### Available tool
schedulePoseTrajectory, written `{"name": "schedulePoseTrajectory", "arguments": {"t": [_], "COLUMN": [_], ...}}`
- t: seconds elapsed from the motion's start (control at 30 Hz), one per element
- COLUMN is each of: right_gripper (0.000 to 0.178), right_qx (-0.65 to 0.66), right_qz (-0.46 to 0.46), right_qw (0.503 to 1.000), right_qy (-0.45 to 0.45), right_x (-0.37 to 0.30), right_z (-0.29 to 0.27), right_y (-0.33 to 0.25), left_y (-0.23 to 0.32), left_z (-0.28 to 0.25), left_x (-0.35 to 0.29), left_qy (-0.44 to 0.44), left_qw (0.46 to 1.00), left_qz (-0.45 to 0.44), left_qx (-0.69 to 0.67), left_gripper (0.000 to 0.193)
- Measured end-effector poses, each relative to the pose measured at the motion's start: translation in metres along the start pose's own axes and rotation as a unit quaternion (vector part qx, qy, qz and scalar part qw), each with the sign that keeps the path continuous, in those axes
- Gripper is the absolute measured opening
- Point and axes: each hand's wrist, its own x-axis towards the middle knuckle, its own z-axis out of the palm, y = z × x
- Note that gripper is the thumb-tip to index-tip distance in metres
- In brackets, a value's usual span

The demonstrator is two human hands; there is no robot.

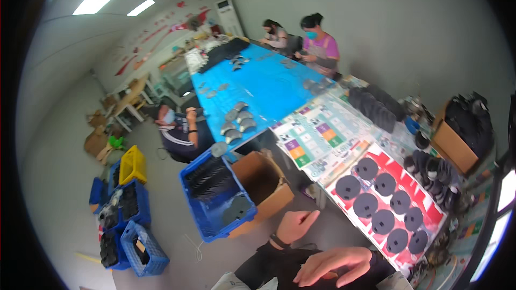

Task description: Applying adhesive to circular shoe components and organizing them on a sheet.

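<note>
My left hand (293, 226), with a dark band at the wrist, is above my lap near the cardboard box. One digit points right; the other fingers are hidden, so I cannot tell whether it is open or closed. Lower and to the right, my right hand (336, 264) is open over my dark clothing, fingers stretched leftward and nothing visible in it. On a red and white sheet (438, 217) at the right lie several flat dark grey discs (382, 222), each with a small hole. My right hand is nearest this sheet, apart from it.
A blue crate (189, 204) holding black parts stands beside an opened cardboard box (279, 185). Grey curved pieces (244, 123) lie on the long blue table (252, 86), where people sit working. Black stacked parts (376, 108) line the right side; more crates (145, 249) stand at left.
</note>
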Motion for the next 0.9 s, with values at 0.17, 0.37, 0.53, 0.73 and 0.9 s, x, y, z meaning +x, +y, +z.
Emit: {"name": "schedulePoseTrajectory", "arguments": {"t": [0.17,0.37,0.53,0.73,0.9], "right_gripper": [0.054,0.066,0.067,0.013,0.013], "right_qx": [-0.164,-0.059,-0.012,0.009,-0.056], "right_qz": [0.061,-0.082,-0.070,-0.113,-0.083], "right_qw": [0.985,0.995,0.997,0.993,0.991], "right_qy": [0.011,0.002,0.041,-0.012,0.086], "right_x": [-0.010,-0.039,-0.077,-0.078,-0.139], "right_z": [0.032,0.025,0.035,-0.008,-0.026], "right_y": [-0.030,0.005,-0.007,-0.060,-0.064], "left_y": [0.058,0.098,0.120,0.113,0.002], "left_z": [-0.001,0.050,0.057,0.050,0.045], "left_x": [-0.016,-0.038,-0.031,-0.020,0.072], "left_qy": [-0.050,-0.128,-0.159,-0.060,0.082], "left_qw": [0.997,0.978,0.978,0.983,0.986], "left_qz": [0.054,0.152,0.106,0.157,0.107], "left_qx": [0.036,0.065,0.078,0.075,0.095], "left_gripper": [0.034,0.021,0.023,0.026,0.033]}}
